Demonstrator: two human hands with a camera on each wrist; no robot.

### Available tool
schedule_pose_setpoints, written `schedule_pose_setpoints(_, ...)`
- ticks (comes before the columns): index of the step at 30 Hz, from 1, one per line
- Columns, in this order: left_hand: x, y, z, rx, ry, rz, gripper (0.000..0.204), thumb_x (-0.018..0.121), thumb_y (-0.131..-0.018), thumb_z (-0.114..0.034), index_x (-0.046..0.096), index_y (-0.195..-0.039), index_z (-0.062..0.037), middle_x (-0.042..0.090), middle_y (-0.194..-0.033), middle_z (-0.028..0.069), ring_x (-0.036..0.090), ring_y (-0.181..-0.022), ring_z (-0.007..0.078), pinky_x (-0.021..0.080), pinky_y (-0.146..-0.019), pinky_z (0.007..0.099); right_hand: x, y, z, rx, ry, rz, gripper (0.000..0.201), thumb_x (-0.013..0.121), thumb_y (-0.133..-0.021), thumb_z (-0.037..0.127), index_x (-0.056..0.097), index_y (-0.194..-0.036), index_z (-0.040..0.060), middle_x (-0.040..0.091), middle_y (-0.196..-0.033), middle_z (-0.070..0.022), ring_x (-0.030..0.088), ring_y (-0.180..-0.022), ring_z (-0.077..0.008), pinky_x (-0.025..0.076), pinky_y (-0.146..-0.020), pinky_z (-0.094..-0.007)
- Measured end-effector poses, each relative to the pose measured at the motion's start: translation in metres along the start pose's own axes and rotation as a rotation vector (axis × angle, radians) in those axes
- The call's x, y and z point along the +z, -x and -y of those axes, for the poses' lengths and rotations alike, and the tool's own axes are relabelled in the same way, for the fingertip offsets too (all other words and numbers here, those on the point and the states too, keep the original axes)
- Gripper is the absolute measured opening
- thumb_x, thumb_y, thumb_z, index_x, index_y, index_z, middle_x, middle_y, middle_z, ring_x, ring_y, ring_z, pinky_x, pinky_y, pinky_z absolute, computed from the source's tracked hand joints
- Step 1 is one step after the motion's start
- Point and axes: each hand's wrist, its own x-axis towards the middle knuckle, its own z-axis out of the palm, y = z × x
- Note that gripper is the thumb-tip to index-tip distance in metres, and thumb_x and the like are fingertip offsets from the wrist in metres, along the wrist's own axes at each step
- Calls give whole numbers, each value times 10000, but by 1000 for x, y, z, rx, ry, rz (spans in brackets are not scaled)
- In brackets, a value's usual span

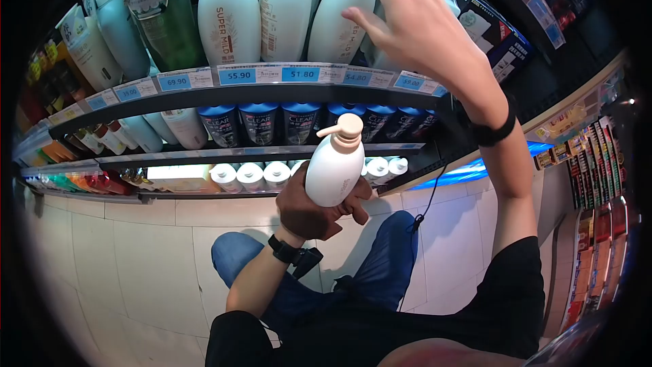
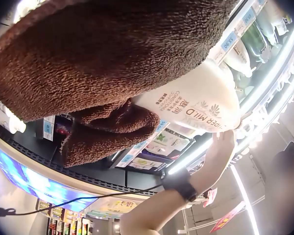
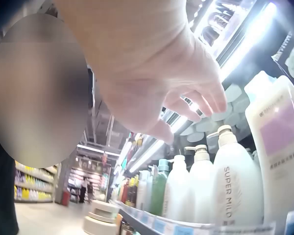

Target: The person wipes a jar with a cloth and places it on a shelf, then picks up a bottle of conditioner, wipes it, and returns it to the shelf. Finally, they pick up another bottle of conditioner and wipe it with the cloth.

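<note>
A white conditioner pump bottle (image 1: 334, 175) with a beige pump stands tilted in my left hand (image 1: 292, 233), which grips it through a brown cloth (image 1: 302, 212). The cloth hides most of that hand's fingers. "SUPER MILD" lettering on this bottle (image 2: 186, 105) shows in the left wrist view. My right hand (image 1: 418, 17) is raised at the upper shelf, over a white Super Mild bottle (image 1: 337, 20). In the right wrist view, the fingers (image 3: 183, 107) bend loosely above the beige pump heads and hold nothing.
More white bottles (image 1: 229, 20) and a green bottle (image 1: 170, 24) line the upper shelf, above a price strip (image 1: 272, 75). Blue Clear bottles (image 1: 302, 122) fill the shelf below. A black cable (image 1: 424, 211) hangs beside my knee. Stocked racks (image 1: 598, 231) stand at right.
</note>
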Motion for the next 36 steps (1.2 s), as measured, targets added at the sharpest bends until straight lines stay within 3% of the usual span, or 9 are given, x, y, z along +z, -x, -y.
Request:
schedule_pose_setpoints(6,0,5,12,-47,116,-32,737,856,-701,80,504,-1346,134,796,-1057,191,804,-916,299,663,-744,400,33,-26,-22,-160,335,0,338,752,-867,347,702,-1040,60,705,-951,-120,668,-722,-329,531,-567,-525)
schedule_pose_setpoints(10,1,6,20,-84,200,-46,722,864,-682,84,519,-1314,132,806,-1045,159,805,-912,263,658,-744,371,31,-32,-14,128,280,38,369,742,-861,378,694,-1048,64,727,-938,-153,676,-683,-340,537,-553,-508)
schedule_pose_setpoints(12,2,6,25,-100,246,-56,714,868,-672,85,527,-1298,132,811,-1039,143,806,-910,246,655,-743,356,21,-40,-5,333,151,251,411,726,-864,402,687,-1095,64,742,-973,-176,705,-763,-363,550,-646,-553)
schedule_pose_setpoints(19,1,5,38,-135,389,-99,691,879,-643,90,549,-1249,129,826,-1021,95,807,-904,193,647,-742,313,31,-41,0,422,144,256,432,709,-900,405,666,-1176,76,746,-988,-161,708,-939,-403,481,-863,-630)
schedule_pose_setpoints(21,-6,7,39,29,45,66,630,814,-851,7,534,-1409,97,715,-1197,286,739,-1111,349,660,-879,479,43,-43,-8,411,154,299,440,709,-910,401,668,-1209,80,750,-1003,-160,705,-962,-406,476,-863,-617)
schedule_pose_setpoints(27,-7,4,35,-51,344,41,479,658,-1055,-177,530,-1417,110,724,-1197,286,757,-1076,359,656,-891,479,20,-52,11,521,166,330,438,721,-894,391,688,-1203,83,754,-1019,-154,710,-981,-410,461,-873,-624)
schedule_pose_setpoints(31,-8,4,31,7,171,-16,514,714,-974,-169,560,-1395,82,737,-1163,254,766,-1040,345,656,-862,459,47,-38,-8,508,193,353,484,728,-882,401,693,-1232,68,756,-1020,-179,711,-989,-405,465,-873,-630)
schedule_pose_setpoints(35,-12,10,30,73,-60,-114,571,788,-865,-158,599,-1365,44,755,-1116,212,779,-992,328,654,-823,432,56,-14,10,98,359,-473,362,767,-941,240,675,-1169,-26,741,-913,-168,721,-868,-319,568,-844,-534)
schedule_pose_setpoints(36,-12,13,30,88,-116,-144,588,806,-838,-156,609,-1358,35,759,-1105,201,782,-980,323,654,-813,425,31,-4,15,162,53,-237,399,775,-946,219,676,-1251,-17,725,-1024,-171,716,-921,-329,562,-845,-467)
